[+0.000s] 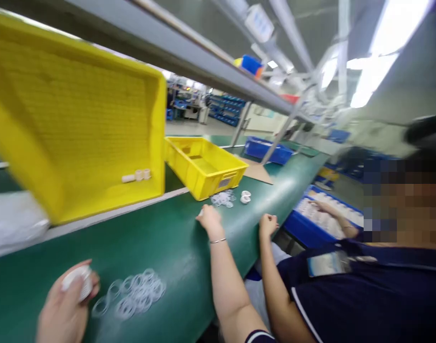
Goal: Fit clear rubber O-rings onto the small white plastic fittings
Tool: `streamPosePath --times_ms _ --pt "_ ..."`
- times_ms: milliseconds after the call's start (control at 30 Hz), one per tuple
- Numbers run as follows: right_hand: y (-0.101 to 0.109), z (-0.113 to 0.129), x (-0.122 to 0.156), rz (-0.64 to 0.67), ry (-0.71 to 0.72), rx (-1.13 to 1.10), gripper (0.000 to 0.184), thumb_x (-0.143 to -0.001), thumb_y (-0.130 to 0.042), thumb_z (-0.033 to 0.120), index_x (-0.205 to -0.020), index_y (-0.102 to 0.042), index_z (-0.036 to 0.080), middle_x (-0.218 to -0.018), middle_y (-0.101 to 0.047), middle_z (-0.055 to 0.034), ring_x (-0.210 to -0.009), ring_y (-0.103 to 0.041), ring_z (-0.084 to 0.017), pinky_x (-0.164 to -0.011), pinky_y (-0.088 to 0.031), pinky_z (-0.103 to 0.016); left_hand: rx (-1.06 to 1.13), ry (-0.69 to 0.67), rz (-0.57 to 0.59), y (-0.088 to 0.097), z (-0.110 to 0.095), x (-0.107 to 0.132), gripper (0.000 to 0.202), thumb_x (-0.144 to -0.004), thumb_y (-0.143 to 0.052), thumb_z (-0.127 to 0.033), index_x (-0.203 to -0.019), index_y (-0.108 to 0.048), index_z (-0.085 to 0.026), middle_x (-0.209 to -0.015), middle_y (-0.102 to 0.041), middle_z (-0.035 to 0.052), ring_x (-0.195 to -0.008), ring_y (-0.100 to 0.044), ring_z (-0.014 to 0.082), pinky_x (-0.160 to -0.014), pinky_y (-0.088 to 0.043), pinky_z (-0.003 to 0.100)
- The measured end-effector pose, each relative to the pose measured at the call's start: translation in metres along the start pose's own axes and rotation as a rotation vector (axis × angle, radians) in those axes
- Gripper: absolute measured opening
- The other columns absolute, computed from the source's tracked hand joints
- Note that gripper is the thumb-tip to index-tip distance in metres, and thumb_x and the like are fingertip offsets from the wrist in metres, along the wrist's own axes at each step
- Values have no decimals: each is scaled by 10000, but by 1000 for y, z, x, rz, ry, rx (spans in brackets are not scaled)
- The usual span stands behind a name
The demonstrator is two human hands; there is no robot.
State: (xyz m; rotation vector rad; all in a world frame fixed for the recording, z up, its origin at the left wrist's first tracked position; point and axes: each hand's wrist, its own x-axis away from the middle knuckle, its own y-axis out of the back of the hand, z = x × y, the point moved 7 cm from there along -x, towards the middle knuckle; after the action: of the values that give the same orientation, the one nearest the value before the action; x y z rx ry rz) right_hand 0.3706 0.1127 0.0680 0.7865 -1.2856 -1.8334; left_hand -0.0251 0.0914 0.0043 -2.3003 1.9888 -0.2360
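Observation:
My left hand [63,309] is at the bottom left, above the green work surface [175,247]. Its fingers are closed round a small white ribbed round part [78,282]. Just right of it lies a heap of several clear thin rings [135,293] on the green surface. My right hand is not in view. A large yellow tray [71,119] is tilted up on its side behind the hand, with three small white parts [136,176] at its lower edge.
A co-worker in a dark blue shirt [364,295] sits at the right, with both their hands [211,220] on the green surface near more clear rings [223,198]. A smaller yellow bin [203,166] stands behind. Blue bins [303,228] lie further right, where another person's hand reaches.

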Motion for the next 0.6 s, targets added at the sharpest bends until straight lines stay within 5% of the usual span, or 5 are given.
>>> streamPosePath --times_ms 133,233,400,600 --pt "-13 5 1 -16 25 79 498 -771 -637 353 -1151 -449 93 -1167 -460 -276 -1090 -459 -378 -762 -415 -450 139 -54 -32 -5 -3 4 362 -705 -673 -472 -979 -602 -245 -685 -603 -47 -579 -496 105 -545 -415 240" --pt "-24 53 11 -187 339 28 516 -795 -596 424 -1206 -464 141 -1166 -485 -214 -1085 -452 -355 -810 -412 -461 73 -55 -44 0 6 -4 402 -743 -657 -422 -1043 -569 -170 -745 -596 -4 -595 -501 90 -548 -399 211" --pt "-71 146 95 240 988 -317 159 -866 -533 317 -954 -614 212 -930 -593 -64 -918 -543 -200 -846 -440 -339 -31 -43 15 1 9 -2 398 -783 -620 -394 -1096 -529 -165 -757 -545 -7 -586 -461 74 -531 -375 187" --pt "-100 175 152 477 1159 -347 127 -841 -576 299 -914 -618 204 -895 -576 -51 -850 -537 -176 -770 -449 -310 13 -83 114 -8 8 2 297 -851 -520 -377 -1047 -422 -176 -834 -536 0 -566 -447 65 -511 -373 188"
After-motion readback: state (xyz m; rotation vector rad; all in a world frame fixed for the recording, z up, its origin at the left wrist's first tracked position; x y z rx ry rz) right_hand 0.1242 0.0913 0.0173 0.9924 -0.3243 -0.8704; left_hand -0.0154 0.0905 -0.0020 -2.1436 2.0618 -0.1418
